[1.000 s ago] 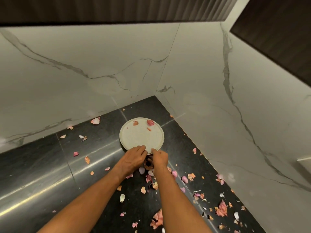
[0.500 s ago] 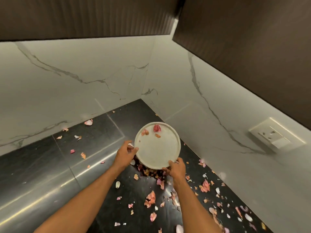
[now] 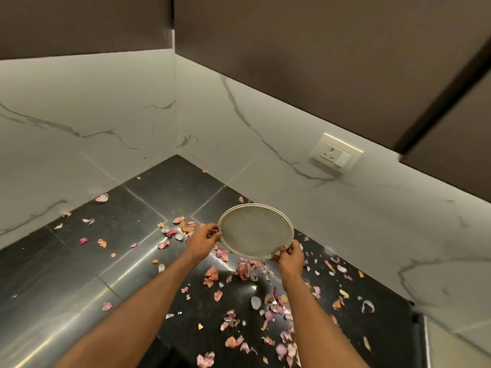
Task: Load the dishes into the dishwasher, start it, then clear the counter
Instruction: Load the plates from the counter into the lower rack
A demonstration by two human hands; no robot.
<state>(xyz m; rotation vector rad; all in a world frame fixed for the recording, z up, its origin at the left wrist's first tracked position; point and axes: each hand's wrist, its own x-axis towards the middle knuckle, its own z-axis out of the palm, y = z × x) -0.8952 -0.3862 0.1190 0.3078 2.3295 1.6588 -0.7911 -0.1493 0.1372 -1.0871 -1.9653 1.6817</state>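
Note:
A round pale grey plate (image 3: 255, 232) is held tilted above the black counter (image 3: 148, 208), its face bare. My left hand (image 3: 204, 239) grips its left rim, fingers curled round the edge. At the lower right rim, my right hand (image 3: 291, 257) pinches the plate. Pink and orange onion peels (image 3: 243, 270) lie scattered under and around the plate.
White marble walls meet in a corner behind the counter. A white wall socket (image 3: 336, 155) sits on the right wall. Dark cabinets (image 3: 305, 49) hang overhead. More peels (image 3: 276, 304) litter the counter's near right part, and a few lie at the far left (image 3: 102, 198).
The plate has been lifted off the counter, carried right and tipped; the peels that lay on it are gone from its face. My view has swung right, revealing the socket.

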